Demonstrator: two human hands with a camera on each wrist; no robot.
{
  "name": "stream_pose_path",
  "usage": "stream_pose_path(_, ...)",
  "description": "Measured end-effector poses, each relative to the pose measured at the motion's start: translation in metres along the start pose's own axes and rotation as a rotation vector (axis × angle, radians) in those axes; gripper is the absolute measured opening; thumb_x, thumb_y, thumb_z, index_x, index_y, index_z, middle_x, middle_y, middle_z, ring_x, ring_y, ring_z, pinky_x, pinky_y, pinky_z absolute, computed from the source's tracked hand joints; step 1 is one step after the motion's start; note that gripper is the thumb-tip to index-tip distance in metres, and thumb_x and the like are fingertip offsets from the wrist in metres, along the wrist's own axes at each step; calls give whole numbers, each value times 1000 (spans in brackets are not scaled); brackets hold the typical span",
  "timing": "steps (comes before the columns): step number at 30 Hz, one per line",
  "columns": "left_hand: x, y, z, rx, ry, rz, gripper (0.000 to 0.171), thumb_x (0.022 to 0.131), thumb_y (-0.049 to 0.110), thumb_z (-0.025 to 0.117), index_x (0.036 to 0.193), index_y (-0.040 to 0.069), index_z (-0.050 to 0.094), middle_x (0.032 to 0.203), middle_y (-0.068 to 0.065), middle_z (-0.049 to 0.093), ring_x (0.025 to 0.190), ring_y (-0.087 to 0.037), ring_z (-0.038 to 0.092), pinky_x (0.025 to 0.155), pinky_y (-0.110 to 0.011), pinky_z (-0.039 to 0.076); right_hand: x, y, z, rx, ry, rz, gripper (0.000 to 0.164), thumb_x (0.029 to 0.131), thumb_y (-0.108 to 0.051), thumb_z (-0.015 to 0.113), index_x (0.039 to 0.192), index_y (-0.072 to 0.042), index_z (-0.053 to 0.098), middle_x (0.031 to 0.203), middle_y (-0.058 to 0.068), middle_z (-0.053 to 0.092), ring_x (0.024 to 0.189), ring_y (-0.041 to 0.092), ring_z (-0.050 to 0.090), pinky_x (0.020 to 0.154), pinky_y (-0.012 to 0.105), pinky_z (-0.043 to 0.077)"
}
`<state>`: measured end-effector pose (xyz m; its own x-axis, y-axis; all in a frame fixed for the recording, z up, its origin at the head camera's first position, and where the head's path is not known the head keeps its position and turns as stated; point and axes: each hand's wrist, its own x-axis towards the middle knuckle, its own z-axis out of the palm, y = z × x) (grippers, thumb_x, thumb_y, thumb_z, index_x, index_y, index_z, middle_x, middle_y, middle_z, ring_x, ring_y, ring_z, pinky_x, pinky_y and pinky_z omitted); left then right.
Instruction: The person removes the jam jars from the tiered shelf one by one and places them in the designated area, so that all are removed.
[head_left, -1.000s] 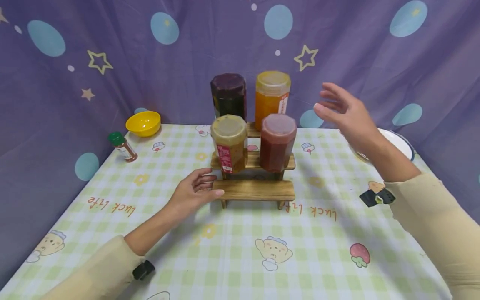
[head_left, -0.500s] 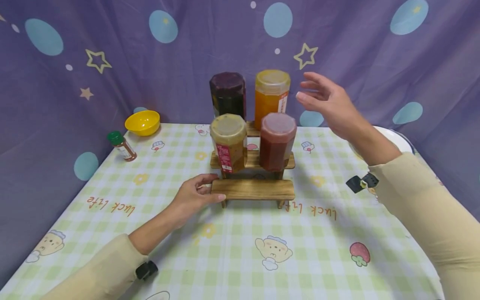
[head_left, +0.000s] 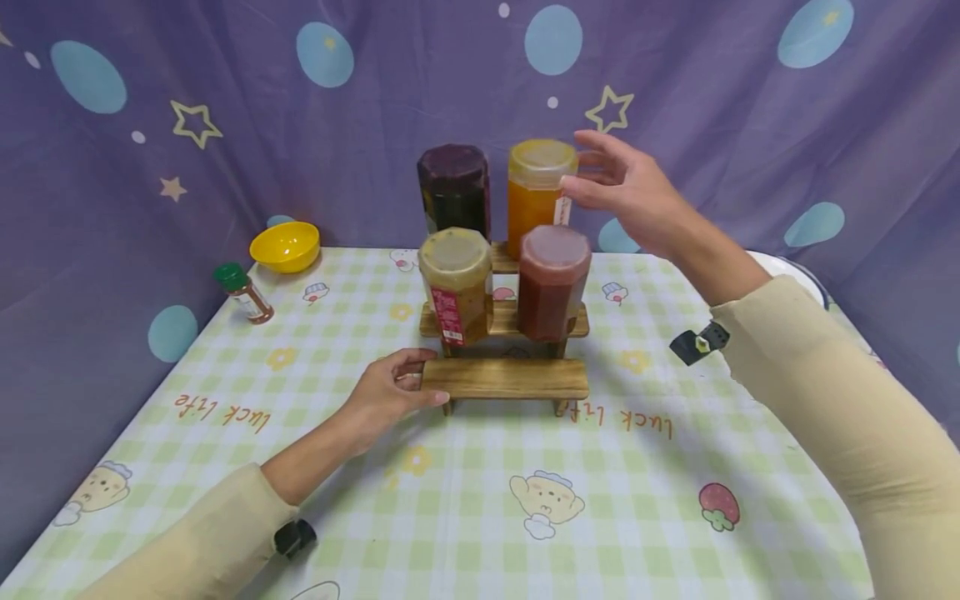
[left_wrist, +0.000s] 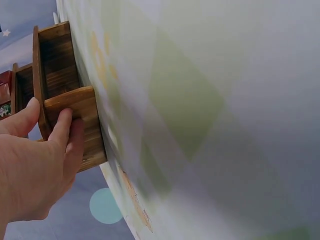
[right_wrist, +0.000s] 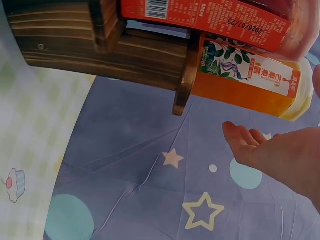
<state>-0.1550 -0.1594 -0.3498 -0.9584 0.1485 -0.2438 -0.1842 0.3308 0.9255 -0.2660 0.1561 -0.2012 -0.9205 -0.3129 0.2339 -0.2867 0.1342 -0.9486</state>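
A three-step wooden rack [head_left: 506, 379] stands mid-table with jars on its upper two steps. My left hand [head_left: 386, 396] grips the left end of its lowest step; in the left wrist view, the fingers lie along the wooden side [left_wrist: 90, 112] and the thumb sits by the edge. At the top right is an orange jam jar [head_left: 531, 204]. My right hand [head_left: 637, 196] is beside it, fingers spread, thumb toward its front. The right wrist view shows a gap between the fingers [right_wrist: 240, 137] and the orange jar [right_wrist: 240, 100].
A dark purple jar [head_left: 453, 187] shares the top step. A yellowish jar [head_left: 457, 283] and a red jar [head_left: 553, 283] occupy the middle one. A yellow bowl [head_left: 285, 247] and green-capped spice bottle [head_left: 243, 293] stand left, a white plate [head_left: 791, 271] right. Behind hangs a purple curtain [head_left: 390, 75].
My right hand has moved left, up to the orange jar. My left hand has closed onto the end of the lowest step. The jars and rack have stayed in place.
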Motion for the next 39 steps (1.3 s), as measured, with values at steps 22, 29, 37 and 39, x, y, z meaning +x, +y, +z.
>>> stream_pose_path(22, 1, -1, -3, -69, -82, 39, 57, 81, 9, 77, 131, 9, 48, 75, -2, 27, 66, -14, 29, 59, -27, 32, 17, 3, 18, 75, -41, -93, 54, 84, -4, 70, 134, -6, 49, 110, 9, 59, 98, 24, 57, 86, 26, 49)
stream_pose_path(29, 0, -2, -4, -48, -76, 22, 56, 82, 11, 78, 130, 13, 49, 78, -2, 28, 69, -15, 30, 60, -27, 33, 17, 4, 18, 76, -38, -71, 54, 83, -6, 74, 132, -9, 51, 109, 9, 61, 98, 25, 56, 84, 27, 49)
stream_pose_path(37, -1, 0, -4, -49, -75, 20, 55, 82, 12, 77, 130, 14, 50, 77, -2, 29, 68, -16, 31, 60, -28, 34, 20, 6, 15, 108, -9, -43, 52, 78, -10, 80, 126, -13, 60, 105, 9, 65, 96, 25, 58, 83, 28, 50)
stream_pose_path(39, -1, 0, -4, -48, -75, 20, 55, 82, 12, 77, 130, 14, 50, 76, -2, 29, 68, -16, 31, 60, -28, 33, 20, 6, 14, 106, -5, -44, 51, 77, -11, 81, 124, -13, 62, 105, 9, 65, 96, 25, 58, 82, 28, 51)
